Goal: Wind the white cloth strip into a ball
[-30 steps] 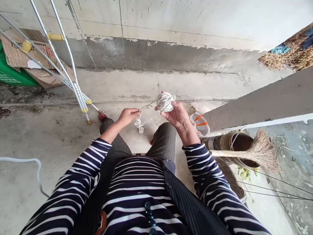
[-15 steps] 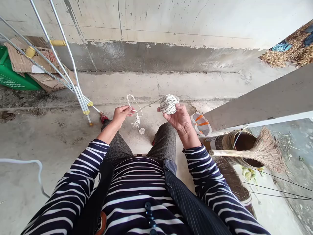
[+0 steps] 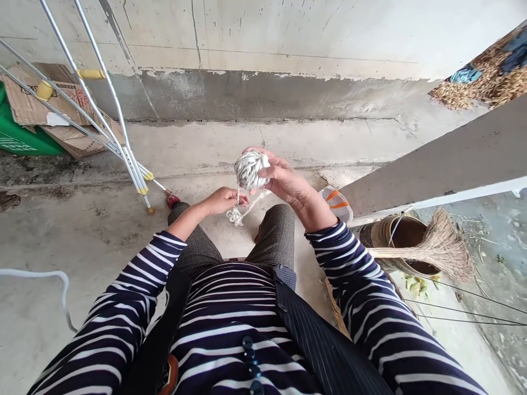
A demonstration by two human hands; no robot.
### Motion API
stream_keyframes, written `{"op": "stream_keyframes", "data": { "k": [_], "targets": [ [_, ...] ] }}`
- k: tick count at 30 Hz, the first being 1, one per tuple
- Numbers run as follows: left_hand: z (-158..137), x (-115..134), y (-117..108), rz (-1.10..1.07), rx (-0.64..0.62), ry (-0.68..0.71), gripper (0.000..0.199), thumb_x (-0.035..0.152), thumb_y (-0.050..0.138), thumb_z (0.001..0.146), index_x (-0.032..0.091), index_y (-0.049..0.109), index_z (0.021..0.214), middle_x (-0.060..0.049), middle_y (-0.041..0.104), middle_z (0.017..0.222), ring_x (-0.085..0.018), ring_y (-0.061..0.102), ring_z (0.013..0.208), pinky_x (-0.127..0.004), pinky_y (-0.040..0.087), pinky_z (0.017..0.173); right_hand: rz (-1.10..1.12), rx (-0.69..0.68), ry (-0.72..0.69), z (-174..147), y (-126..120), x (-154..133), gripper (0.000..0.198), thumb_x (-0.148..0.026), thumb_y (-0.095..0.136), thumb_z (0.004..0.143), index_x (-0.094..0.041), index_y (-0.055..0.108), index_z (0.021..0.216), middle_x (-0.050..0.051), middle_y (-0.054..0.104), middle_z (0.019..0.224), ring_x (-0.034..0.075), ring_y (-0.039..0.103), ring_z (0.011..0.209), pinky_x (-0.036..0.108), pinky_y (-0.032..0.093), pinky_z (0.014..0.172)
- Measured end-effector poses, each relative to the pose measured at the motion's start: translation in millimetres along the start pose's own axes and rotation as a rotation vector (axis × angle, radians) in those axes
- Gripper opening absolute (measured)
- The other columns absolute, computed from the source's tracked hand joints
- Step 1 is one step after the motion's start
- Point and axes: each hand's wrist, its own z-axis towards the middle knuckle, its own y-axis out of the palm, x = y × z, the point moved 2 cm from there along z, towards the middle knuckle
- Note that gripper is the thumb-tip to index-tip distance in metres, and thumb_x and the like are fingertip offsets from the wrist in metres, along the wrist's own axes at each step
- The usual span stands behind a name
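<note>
Cord ball (image 3: 249,169); held in right hand (image 3: 286,182)

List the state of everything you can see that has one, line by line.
Ball of whitish twisted cord: wound, held up
Bunched length of white cord: tangled, hanging
Right hand: closed around the ball
Left hand: curled beside the bunched cord, grip unclear
Yellow-gripped silver metal crutches: standing
Round brown bucket: uncovered
Tan straw broom: lying across the bucket
White flexible hose: lying bent
</note>
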Motion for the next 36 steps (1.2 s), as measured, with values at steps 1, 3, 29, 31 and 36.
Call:
{"op": "stream_keyframes", "data": {
  "k": [1, 3, 29, 31, 36],
  "targets": [
    [-5, 3, 2, -0.035, -0.081, -0.002, 0.021, 0.035, 0.072, 0.078, 0.018, 0.08, 0.087, -0.006, 0.081, 0.089, -0.025, 0.076, 0.091, -0.035, 0.059, 0.087, 0.012, 0.04, -0.002, 2, -5, 0, 0.059, -0.025, 0.074, 0.07, -0.024, 0.06, 0.128, 0.002, 0.074, 0.107, 0.019, 0.071, 0.087, 0.03, 0.065, 0.066],
    [-13, 4, 2, -0.12, -0.176, -0.039, 0.027, 0.037, 0.075, 0.076, 0.018, 0.08, 0.093, -0.009, 0.082, 0.092, -0.026, 0.076, 0.09, -0.036, 0.059, 0.086, 0.047, 0.129, -0.002, 4, -17, 3, 0.056, -0.025, 0.073, 0.07, -0.023, 0.061, 0.125, 0.001, 0.074, 0.1, 0.017, 0.07, 0.077, 0.028, 0.064, 0.063],
    [25, -77, 24, 0.318, 0.188, -0.169, 0.019, 0.029, 0.067, 0.086, 0.018, 0.079, 0.075, -0.004, 0.078, 0.089, -0.02, 0.069, 0.082, -0.028, 0.049, 0.076, 0.267, 0.136, 0.005, -32, -16, -2, 0.06, -0.033, 0.08, 0.066, -0.026, 0.062, 0.123, 0.004, 0.076, 0.101, 0.022, 0.075, 0.087, 0.022, 0.062, 0.049],
    [15, -73, 10, 0.301, 0.225, -0.197, 0.026, 0.034, 0.066, 0.088, 0.017, 0.079, 0.074, -0.003, 0.076, 0.074, -0.018, 0.065, 0.069, -0.027, 0.045, 0.066, 0.274, 0.187, -0.034, -35, -30, -2, 0.056, -0.034, 0.082, 0.067, -0.027, 0.064, 0.12, 0.003, 0.078, 0.103, 0.022, 0.077, 0.09, 0.021, 0.063, 0.05],
    [-14, -52, -36, 0.322, 0.367, -0.103, 0.028, 0.037, 0.064, 0.088, 0.018, 0.081, 0.077, -0.003, 0.078, 0.074, -0.018, 0.067, 0.069, -0.025, 0.045, 0.064, 0.304, 0.438, -0.119, -43, -82, 8, 0.039, -0.035, 0.079, 0.073, -0.026, 0.067, 0.109, -0.001, 0.079, 0.097, 0.019, 0.079, 0.084, 0.021, 0.064, 0.055]
  ]
}}
